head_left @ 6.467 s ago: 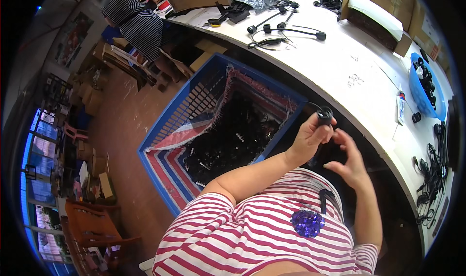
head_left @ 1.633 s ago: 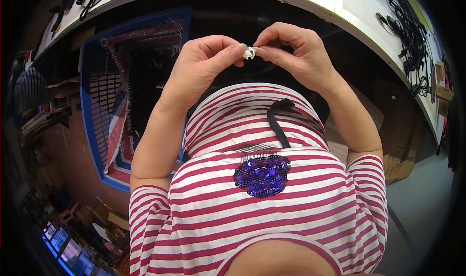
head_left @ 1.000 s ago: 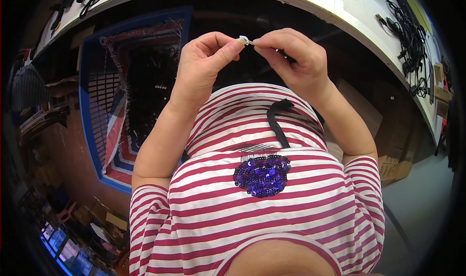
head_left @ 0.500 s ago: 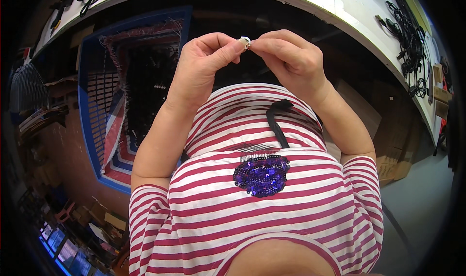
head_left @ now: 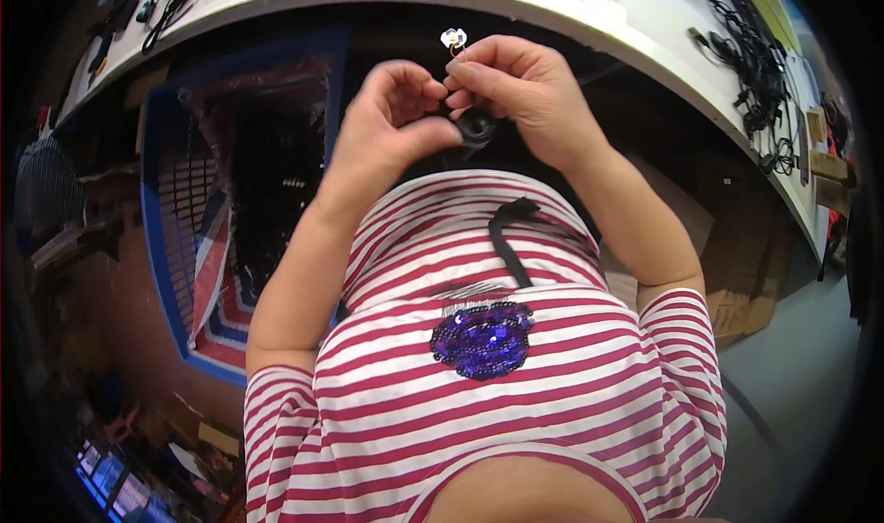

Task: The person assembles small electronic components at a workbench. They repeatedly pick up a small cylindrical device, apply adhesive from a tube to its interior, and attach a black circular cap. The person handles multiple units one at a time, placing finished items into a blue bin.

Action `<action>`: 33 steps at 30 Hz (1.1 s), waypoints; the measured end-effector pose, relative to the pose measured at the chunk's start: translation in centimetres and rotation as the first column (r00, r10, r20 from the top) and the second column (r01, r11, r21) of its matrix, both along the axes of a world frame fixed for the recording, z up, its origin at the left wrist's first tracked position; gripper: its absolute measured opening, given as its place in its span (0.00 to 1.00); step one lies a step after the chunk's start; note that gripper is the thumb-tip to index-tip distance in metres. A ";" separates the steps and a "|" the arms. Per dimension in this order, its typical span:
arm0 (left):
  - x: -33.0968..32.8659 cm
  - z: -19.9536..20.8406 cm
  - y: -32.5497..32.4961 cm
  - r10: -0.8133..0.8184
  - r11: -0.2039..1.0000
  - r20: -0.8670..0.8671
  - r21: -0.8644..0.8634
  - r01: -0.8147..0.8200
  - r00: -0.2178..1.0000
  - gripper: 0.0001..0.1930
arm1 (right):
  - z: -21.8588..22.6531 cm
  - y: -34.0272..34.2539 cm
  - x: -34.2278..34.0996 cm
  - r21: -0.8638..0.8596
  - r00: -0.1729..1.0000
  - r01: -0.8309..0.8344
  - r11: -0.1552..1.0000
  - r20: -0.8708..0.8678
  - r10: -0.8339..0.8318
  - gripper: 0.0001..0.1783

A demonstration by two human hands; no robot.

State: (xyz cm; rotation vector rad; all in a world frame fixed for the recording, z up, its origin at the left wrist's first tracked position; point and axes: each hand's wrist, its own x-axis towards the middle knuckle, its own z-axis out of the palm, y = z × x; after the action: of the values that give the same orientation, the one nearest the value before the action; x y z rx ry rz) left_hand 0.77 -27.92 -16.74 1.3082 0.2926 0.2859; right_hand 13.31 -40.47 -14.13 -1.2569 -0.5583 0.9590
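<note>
My right hand [head_left: 520, 90] pinches thin wires. Just above its fingertips stands a small white board with a yellowish centre [head_left: 453, 38], like an LED, joined to those wires. Beside it my left hand [head_left: 391, 118] has curled fingers, the thumb lying against a black round part [head_left: 476, 127]. That part is blurred and looks ring-like, with a hollow middle. It sits between the two hands, below the right fingertips. How the left fingers grip it is partly hidden. Both hands are held up in front of my striped shirt.
A pale workbench [head_left: 368, 15] curves across the far side. Black cables [head_left: 750, 72] lie on its right part, more cables at its far left. A blue plastic crate [head_left: 161, 247] lined with striped cloth stands at left, dark items inside. Cardboard [head_left: 750, 293] leans at right.
My left hand has let go of the small white board and moved down to the black round part. The board now stands above my right fingertips, which have shifted slightly left.
</note>
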 end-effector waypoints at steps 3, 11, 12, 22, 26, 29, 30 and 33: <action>0.4 -2.1 -1.7 -0.103 0.993 -0.007 -0.056 0.103 0.995 0.34 | -0.8 0.6 -0.6 0.053 0.976 0.091 0.994 -0.204 -0.079 0.08; 0.9 1.0 -0.6 -0.061 0.982 0.278 -0.155 0.108 0.959 0.27 | 1.4 -1.1 -0.3 0.385 0.392 -0.157 0.909 0.869 -0.301 0.11; 1.0 1.4 -0.6 -0.063 0.980 0.212 -0.170 0.101 0.975 0.20 | 1.5 -1.0 -0.4 0.382 0.302 -0.184 0.906 0.899 -0.318 0.11; -0.6 4.3 1.6 0.157 0.978 0.100 -0.157 -0.141 0.982 0.04 | 4.7 0.4 17.3 0.053 0.042 0.546 0.836 0.995 -0.090 0.17; -1.4 5.1 1.6 0.181 0.982 0.091 -0.080 -0.174 0.979 0.06 | 4.1 3.3 22.6 -0.215 0.175 0.771 0.599 0.977 0.126 0.24; -1.1 5.7 1.5 0.188 0.982 0.026 -0.008 -0.188 0.982 0.06 | 4.0 3.6 24.1 -0.294 0.318 0.709 0.641 0.945 0.082 0.22; -1.2 5.2 1.9 0.179 0.983 -0.002 0.042 -0.179 0.984 0.07 | 4.6 3.9 23.6 -0.295 0.358 0.676 0.675 0.933 0.050 0.21; 0.2 4.4 2.1 0.226 0.966 -0.008 0.132 -0.223 0.974 0.08 | 6.1 3.6 18.2 -0.185 0.391 0.488 0.853 0.920 -0.024 0.16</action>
State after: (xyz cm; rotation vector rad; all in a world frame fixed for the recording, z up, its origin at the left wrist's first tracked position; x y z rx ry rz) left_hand 0.93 -25.80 -12.38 1.4095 0.4493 0.4890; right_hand 31.52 -36.90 -8.00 -2.2231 -0.9588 -0.0107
